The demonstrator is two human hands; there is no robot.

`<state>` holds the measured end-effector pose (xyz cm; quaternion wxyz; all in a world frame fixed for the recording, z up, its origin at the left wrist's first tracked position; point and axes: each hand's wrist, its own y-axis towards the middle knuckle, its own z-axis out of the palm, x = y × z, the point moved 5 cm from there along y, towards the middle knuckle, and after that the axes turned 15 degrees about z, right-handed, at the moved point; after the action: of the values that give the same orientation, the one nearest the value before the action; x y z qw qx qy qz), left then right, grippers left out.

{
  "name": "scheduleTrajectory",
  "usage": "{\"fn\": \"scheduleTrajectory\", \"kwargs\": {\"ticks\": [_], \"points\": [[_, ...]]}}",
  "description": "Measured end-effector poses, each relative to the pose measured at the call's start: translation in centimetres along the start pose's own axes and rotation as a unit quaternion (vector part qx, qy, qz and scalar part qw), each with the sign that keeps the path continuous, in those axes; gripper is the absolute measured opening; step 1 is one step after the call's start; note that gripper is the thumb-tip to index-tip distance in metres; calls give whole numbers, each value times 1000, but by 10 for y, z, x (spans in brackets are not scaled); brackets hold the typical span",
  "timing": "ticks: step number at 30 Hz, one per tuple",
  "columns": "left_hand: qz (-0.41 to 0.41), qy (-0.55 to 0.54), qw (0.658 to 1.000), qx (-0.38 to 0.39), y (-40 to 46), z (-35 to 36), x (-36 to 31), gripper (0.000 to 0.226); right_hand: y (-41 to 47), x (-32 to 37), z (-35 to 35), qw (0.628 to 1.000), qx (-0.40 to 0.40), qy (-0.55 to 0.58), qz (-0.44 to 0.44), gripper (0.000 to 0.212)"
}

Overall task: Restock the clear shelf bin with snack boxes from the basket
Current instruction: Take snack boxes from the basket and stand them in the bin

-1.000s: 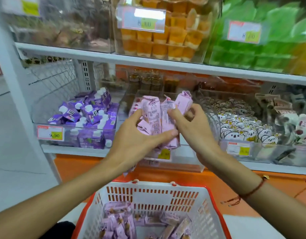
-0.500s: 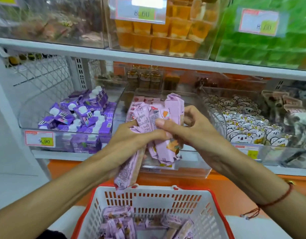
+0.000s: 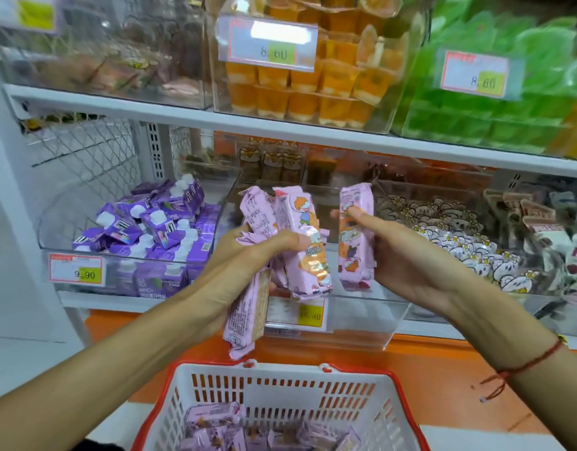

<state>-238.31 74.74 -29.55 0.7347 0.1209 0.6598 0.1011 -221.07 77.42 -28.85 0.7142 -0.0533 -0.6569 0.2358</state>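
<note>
Snack boxes: one [image 3: 357, 236] pinched upright in right hand [image 3: 407, 255], a fanned bunch [image 3: 287, 245] clutched in left hand [image 3: 244, 255], just before clear shelf bin [image 3: 362, 323], above basket [image 3: 280, 402]. Probably light, glossy-wrapped, slippery; best gripped mid-length across flat faces.

Bright, even overhead shop light, shadows faint. White glare on the upper price tag [image 3: 268, 43]. Top shelf bins [image 3: 111, 47] motion-blurred; centre sharper. Wide-angle bowing along the shelf edge [image 3: 313, 138].
</note>
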Motion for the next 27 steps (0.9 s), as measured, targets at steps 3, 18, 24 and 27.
{"fn": "scheduleTrajectory", "kwargs": {"ticks": [3,18,24,27], "points": [[-20,-9,999,-33,3,-15,-6,32,3,4,-17,995,43,86,33,35],[-44,10,998,-42,40,-17,-18,27,53,6,-48,997,-64,-9,40,15],[-56,3,998,-26,27,-14,-22,42,59,13,-50,965,-77,-232,98,17],[-44,-7,999,23,23,-6,-30,39,54,30,-55,878,-116,-460,57,27]]}}
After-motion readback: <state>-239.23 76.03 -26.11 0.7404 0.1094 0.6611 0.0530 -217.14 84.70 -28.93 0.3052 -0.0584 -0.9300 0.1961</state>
